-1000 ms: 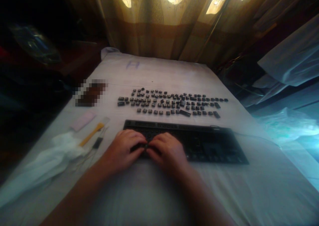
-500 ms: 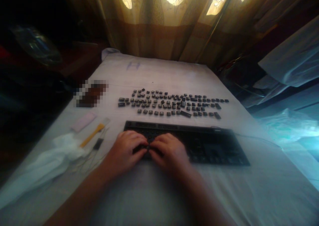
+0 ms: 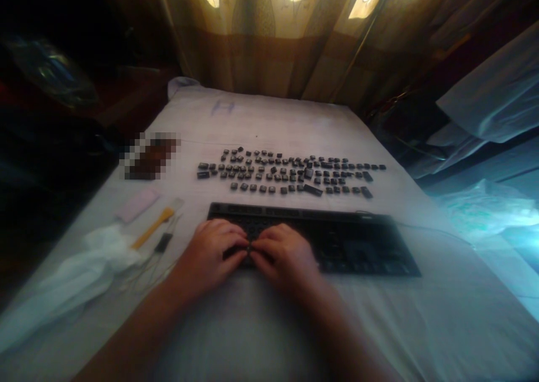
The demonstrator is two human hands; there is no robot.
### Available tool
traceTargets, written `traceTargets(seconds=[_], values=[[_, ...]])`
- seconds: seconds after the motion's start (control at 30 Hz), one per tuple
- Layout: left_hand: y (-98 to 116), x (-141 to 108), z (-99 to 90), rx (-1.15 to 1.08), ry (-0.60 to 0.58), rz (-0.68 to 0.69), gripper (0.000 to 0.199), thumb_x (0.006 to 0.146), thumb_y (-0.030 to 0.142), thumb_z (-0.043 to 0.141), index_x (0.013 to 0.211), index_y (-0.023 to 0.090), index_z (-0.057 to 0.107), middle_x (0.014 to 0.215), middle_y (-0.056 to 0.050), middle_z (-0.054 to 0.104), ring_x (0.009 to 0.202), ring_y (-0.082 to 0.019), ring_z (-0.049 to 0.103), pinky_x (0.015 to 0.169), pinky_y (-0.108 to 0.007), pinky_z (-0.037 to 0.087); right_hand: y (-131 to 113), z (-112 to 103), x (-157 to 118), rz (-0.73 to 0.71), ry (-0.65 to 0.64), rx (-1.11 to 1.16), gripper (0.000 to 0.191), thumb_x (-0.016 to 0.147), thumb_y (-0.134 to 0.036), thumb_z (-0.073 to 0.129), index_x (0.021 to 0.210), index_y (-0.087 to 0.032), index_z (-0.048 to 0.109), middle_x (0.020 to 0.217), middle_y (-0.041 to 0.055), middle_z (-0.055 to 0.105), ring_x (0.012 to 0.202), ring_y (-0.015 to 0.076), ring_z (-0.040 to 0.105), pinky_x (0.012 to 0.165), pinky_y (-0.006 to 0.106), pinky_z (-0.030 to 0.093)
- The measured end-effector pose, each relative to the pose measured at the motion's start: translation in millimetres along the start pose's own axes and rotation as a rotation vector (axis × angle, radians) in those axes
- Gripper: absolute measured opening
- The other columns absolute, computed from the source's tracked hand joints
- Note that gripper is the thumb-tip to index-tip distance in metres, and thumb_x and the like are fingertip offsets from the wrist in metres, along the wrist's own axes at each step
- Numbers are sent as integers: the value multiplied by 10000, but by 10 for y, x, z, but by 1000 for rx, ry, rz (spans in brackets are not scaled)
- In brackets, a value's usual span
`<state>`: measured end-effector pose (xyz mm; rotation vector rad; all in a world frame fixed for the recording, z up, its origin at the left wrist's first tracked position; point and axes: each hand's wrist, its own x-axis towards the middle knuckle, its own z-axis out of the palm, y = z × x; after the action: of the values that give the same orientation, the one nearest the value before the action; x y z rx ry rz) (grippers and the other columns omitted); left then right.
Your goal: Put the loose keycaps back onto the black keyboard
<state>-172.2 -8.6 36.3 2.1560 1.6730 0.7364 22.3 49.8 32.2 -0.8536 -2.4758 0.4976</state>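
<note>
As seen from head view, holding left hand (image 3: 219, 246) and right hand (image 3: 284, 252) in narrow pinches over black keyboard (image 3: 341, 239), stretching off to 3 o'clock; cannot tell if gripping anything. See loose keycaps (image 3: 309, 173) from hands' 12 to 1 o'clock. Should handle light, stiff, likely slippery: steady keyboard by edges, pinch keycaps by opposite sides.

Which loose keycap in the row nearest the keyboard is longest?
The slanted black keycap just right of centre; visibly longer than all others there, even the right-end keycap.
</note>
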Motion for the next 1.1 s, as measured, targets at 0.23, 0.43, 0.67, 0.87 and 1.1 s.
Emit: traceTargets(seconds=[0.23, 0.43, 0.67, 0.87, 1.1], values=[[-5, -6, 10, 2, 20, 10, 92, 832, 184, 677, 901, 232, 714, 987, -10, 744, 966, -218, 647, 876, -406, 451, -11, 11, -17, -19, 47, 4, 123, 843, -180, 699, 933, -221, 773, 902, 50, 749, 802, 198, 620, 697, 306, 469], [12, 10, 7, 21, 22, 25, 67, 841, 198, 679, 873, 232, 727, 966, -16, 743, 945, -218, 644, 851, -394, 462, 18, 73, -25, -42, 65, 0, 89, 859, -199, 705, 838, -231, 786, 843, 38, 738, 756, 179, 598, 655, 288, 445], [-7, 8, 34, 30, 41, 32, 66, 844, 194, 674, 868, 228, 726, 976, -20, 735, 951, -219, 637, 855, -392, 457, 25, 91, -23, -16, 37, -17, 105, 862, -195, 698, 835, -238, 790, 846, 40, 739, 764, 179, 604, 661, 286, 441], [-18, -5, 26, -1, 59, 41, 64, 838, 198, 673, 865, 228, 723, 956, -18, 741, 941, -220, 647, 853, -391, 466, 21, 75, -27, -13, 31, 6, 95, 849, -186, 704, 847, -234, 786, 860, 43, 745, 766, 186, 619, 670, 289, 458], [-116, 3, -17, -109, 173, 42, 154, 927, 227, 554, 921, 213, 707, 934, -29, 749, 897, -182, 679, 829, -326, 525, 42, 64, -30, -7, 122, 105, 133, 890, -178, 641, 874, -197, 772, 861, 66, 741, 780, 188, 645, 710, 299, 507]])
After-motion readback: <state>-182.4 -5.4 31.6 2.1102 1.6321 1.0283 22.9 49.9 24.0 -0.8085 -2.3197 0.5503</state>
